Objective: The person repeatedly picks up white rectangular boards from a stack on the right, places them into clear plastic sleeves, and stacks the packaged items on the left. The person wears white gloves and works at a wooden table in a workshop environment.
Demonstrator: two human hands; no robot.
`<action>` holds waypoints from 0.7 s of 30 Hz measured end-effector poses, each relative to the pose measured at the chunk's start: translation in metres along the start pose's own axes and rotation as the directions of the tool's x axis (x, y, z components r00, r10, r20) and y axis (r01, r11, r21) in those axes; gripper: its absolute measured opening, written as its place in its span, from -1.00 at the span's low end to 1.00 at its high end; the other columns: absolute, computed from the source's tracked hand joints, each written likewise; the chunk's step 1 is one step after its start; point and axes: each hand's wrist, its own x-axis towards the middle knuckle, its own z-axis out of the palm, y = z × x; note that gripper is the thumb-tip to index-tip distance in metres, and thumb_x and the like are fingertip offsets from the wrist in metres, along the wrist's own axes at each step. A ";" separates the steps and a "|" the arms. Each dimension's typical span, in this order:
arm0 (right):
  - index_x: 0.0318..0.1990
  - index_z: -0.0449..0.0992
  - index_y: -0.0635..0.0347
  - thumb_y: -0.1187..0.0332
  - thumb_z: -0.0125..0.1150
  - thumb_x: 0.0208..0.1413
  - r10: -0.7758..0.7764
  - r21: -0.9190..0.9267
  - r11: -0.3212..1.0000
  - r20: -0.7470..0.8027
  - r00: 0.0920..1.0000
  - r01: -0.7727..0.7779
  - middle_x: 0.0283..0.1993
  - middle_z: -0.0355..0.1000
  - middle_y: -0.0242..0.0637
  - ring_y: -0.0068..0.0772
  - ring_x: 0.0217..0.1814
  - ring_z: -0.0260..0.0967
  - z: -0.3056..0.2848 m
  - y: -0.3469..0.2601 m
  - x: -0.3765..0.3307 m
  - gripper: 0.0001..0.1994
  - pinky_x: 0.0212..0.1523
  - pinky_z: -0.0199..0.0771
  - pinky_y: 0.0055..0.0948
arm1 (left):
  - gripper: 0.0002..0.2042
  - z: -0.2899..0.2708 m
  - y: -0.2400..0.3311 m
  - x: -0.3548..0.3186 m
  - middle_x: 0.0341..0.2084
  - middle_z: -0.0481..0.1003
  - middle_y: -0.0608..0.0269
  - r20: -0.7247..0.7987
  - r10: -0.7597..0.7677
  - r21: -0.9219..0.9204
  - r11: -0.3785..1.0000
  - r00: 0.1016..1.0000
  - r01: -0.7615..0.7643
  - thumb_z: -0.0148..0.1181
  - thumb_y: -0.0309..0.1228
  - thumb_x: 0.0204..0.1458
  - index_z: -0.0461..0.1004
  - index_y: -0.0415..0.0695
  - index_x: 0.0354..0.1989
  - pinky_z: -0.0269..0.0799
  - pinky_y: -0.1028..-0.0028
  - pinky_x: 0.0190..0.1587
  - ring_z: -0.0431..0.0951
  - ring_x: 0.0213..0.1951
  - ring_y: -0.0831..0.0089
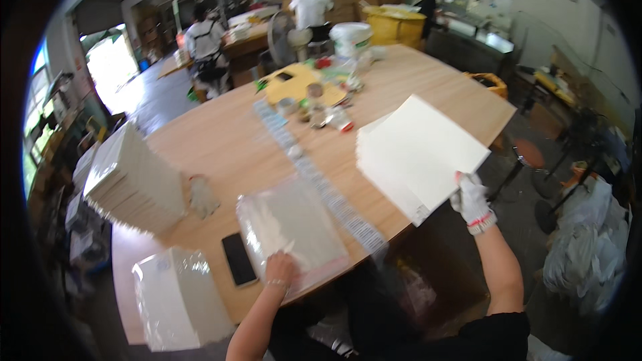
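My right hand [472, 202], in a white knit glove, is closed on the near right corner of a large white card sheet [421, 154]. Another white edge shows along the sheet's left side, and a small dark print marks its near corner. My bare left hand [281, 269] rests on a pile of clear plastic bags [291, 224] at the table's near edge, its fingers bent and closed on the top bag. Just left of the bags lies a black phone [239, 259]. An empty white glove [202, 195] lies farther back.
Tall wrapped white stacks [137, 184] and a lower wrapped stack [180, 297] stand on the table's left. A label strip [321, 184] crosses the wooden table [214, 127]. Jars, tape and a white bucket [351, 40] stand at the back. Other people are beyond. Plastic sacks [585, 241] lie right.
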 end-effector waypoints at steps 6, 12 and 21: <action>-0.22 0.33 0.26 0.29 -0.08 0.11 0.103 -0.173 0.983 0.290 0.952 -0.054 -0.65 0.33 -0.36 -0.63 -0.82 0.15 -0.006 0.031 -0.115 -0.78 -0.87 0.08 -0.67 | -0.76 -0.020 0.006 -0.004 -0.40 0.40 0.02 0.112 0.099 0.071 0.992 0.989 -0.107 0.10 -0.33 -0.19 0.42 -0.23 -0.39 0.39 0.39 -0.26 0.46 -0.33 0.24; -0.06 0.29 0.24 0.33 -0.05 0.10 0.502 -0.199 0.860 0.498 0.707 -0.470 -0.50 0.38 -0.38 -0.70 -0.75 0.17 -0.022 0.088 -0.181 -0.72 -0.80 0.09 -0.72 | -0.80 -0.046 0.021 -0.004 -0.35 0.40 0.08 0.232 0.065 0.061 0.995 0.971 -0.081 -0.01 -0.40 -0.08 0.42 -0.19 -0.29 0.34 0.37 -0.21 0.45 -0.27 0.26; -0.08 0.29 0.22 0.29 -0.10 0.11 0.525 -0.067 0.822 0.471 0.708 -0.565 -0.56 0.35 -0.37 -0.64 -0.80 0.13 -0.003 0.112 -0.210 -0.73 -0.84 0.07 -0.68 | -0.79 -0.025 0.011 -0.003 -0.34 0.40 0.11 0.111 -0.040 -0.084 0.995 0.993 0.049 0.02 -0.31 -0.10 0.39 -0.20 -0.36 0.36 0.33 -0.19 0.43 -0.23 0.21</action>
